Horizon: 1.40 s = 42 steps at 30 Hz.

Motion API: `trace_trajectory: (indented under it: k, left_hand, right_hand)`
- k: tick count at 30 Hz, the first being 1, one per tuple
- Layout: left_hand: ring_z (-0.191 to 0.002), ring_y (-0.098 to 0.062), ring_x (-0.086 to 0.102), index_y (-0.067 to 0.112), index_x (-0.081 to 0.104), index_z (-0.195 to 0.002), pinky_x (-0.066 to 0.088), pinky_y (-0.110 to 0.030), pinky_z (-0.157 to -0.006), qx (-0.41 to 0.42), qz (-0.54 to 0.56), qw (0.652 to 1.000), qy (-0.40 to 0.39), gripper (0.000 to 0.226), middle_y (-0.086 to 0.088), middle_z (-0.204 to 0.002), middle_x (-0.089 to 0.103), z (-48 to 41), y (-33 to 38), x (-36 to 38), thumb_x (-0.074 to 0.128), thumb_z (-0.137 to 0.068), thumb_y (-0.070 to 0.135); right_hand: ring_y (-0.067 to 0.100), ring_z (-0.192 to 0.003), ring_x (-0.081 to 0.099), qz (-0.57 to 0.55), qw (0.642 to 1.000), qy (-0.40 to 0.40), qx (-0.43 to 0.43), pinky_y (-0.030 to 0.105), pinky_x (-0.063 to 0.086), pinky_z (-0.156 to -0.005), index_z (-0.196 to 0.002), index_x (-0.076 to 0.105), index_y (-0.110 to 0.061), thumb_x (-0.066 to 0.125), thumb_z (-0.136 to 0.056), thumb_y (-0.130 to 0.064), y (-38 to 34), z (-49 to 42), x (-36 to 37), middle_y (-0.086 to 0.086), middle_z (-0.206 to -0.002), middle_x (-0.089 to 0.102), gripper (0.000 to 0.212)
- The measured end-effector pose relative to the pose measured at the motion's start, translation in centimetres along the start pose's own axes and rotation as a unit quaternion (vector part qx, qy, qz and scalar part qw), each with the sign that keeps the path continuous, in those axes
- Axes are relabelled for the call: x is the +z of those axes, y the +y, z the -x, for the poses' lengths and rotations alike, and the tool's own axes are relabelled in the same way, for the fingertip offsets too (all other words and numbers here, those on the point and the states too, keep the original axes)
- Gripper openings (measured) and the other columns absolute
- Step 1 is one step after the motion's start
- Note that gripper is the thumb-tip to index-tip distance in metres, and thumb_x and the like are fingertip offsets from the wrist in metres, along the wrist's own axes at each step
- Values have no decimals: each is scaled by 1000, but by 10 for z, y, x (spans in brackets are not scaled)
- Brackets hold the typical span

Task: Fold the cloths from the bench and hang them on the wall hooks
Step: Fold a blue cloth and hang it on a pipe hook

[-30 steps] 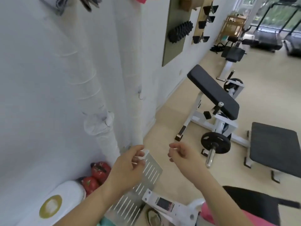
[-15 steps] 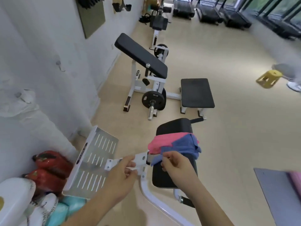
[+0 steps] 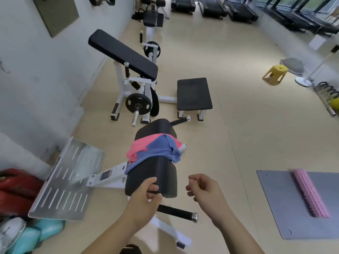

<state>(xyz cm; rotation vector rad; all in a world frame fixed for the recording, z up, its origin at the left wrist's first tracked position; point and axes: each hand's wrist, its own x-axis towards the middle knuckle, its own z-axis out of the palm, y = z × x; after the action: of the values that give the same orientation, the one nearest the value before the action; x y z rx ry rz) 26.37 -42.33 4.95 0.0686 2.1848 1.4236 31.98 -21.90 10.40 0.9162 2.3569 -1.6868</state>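
Note:
A blue cloth (image 3: 157, 150) lies crumpled over a pink cloth (image 3: 142, 144) across the black padded bench (image 3: 156, 173) straight ahead of me. My left hand (image 3: 146, 197) hangs over the near end of the bench pad with loosely curled fingers and holds nothing. To its right, my right hand (image 3: 203, 189) hovers above the floor, also loosely curled and empty. Both hands are short of the cloths. A small hook (image 3: 4, 67) shows on the white wall at the far left.
A slotted metal footplate (image 3: 67, 180) stands left of the bench, with red and teal bags beside it. Beyond are a black incline bench with a weight plate (image 3: 138, 103) and a flat pad (image 3: 193, 93). A grey mat with a pink roller (image 3: 308, 193) lies at the right.
My view has swung from the wall down to the bench and moved closer. Both empty hands have drifted right and now hang near the bench's near end.

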Motion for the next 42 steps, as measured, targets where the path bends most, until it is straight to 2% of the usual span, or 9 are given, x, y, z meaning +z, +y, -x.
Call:
trace_trajectory:
  k: [3, 10, 15, 22, 26, 30, 32, 37, 42]
  left_hand:
    - [-93, -10, 65, 37, 51, -129, 50, -12, -69, -33, 18, 999, 35, 45, 8, -116, 64, -22, 6, -1, 67, -94, 15]
    - [-92, -9, 65, 27, 54, -137, 53, -27, -89, -95, 25, 992, 74, 47, 10, -112, 63, -104, 7, 0, 67, -93, 18]
    - [-95, -5, 65, 27, 51, -141, 44, -22, -89, -120, 10, 991, 66, 51, 14, -112, 61, -149, 16, 8, 67, -93, 23]
    - [-100, -2, 62, 28, 50, -142, 45, -23, -95, -161, 2, 980, 115, 47, 11, -120, 61, -186, 23, 26, 62, -96, 27]
    - [-101, -5, 63, 27, 54, -138, 48, -23, -98, -203, 27, 963, 177, 42, 13, -115, 62, -201, 25, 53, 62, -97, 25]
    - [-97, -7, 66, 26, 55, -136, 47, -17, -91, -240, 77, 929, 272, 38, 18, -109, 60, -215, 39, 96, 61, -98, 22]
    - [-96, -9, 68, 26, 56, -135, 47, -12, -84, -261, 113, 908, 306, 38, 18, -110, 60, -218, 49, 118, 60, -98, 19]
    - [-90, -10, 69, 23, 55, -138, 51, -11, -78, -283, 160, 880, 346, 43, 14, -115, 61, -214, 66, 164, 62, -96, 17]
    - [-86, -9, 69, 26, 59, -133, 53, -14, -83, -300, 176, 852, 391, 39, 17, -113, 62, -201, 69, 189, 63, -95, 19]
  right_hand:
    - [17, -80, 73, 9, 1000, -29, 1, 20, 53, -66, -94, 70, -23, 55, -98, -16, -6, -22, -3, -1, -84, 77, 18]
    - [26, -87, 70, 66, 996, -64, 2, 38, 58, -85, -90, 70, -25, 58, -96, -21, -18, -114, 3, 3, -87, 74, 14]
    - [13, -74, 59, 131, 988, -85, -16, 17, 49, -66, -91, 68, -15, 58, -96, -21, -23, -182, 3, 2, -85, 69, 13]
    - [23, -79, 60, 278, 936, -192, -101, 30, 49, -73, -88, 66, -24, 54, -93, -21, -23, -287, 25, 1, -87, 65, 14]
    - [17, -97, 61, 416, 823, -306, -237, 31, 46, -78, -115, 65, -29, 50, -99, -22, -7, -343, 37, -8, -115, 55, 23]
    - [28, -110, 58, 576, 583, -411, -399, 35, 41, -69, -127, 58, -27, 44, -91, -14, 11, -391, 42, -5, -129, 54, 41]
    - [31, -114, 56, 627, 501, -416, -428, 36, 41, -72, -130, 56, -24, 48, -89, -11, 11, -407, 40, 0, -133, 53, 43]
    - [32, -131, 48, 634, 371, -467, -493, 43, 47, -92, -141, 49, -20, 52, -92, -7, 6, -443, 32, 1, -157, 36, 51]
    - [32, -121, 52, 667, 272, -458, -521, 40, 45, -97, -133, 55, -13, 61, -91, -10, -10, -442, 35, 9, -136, 52, 42]
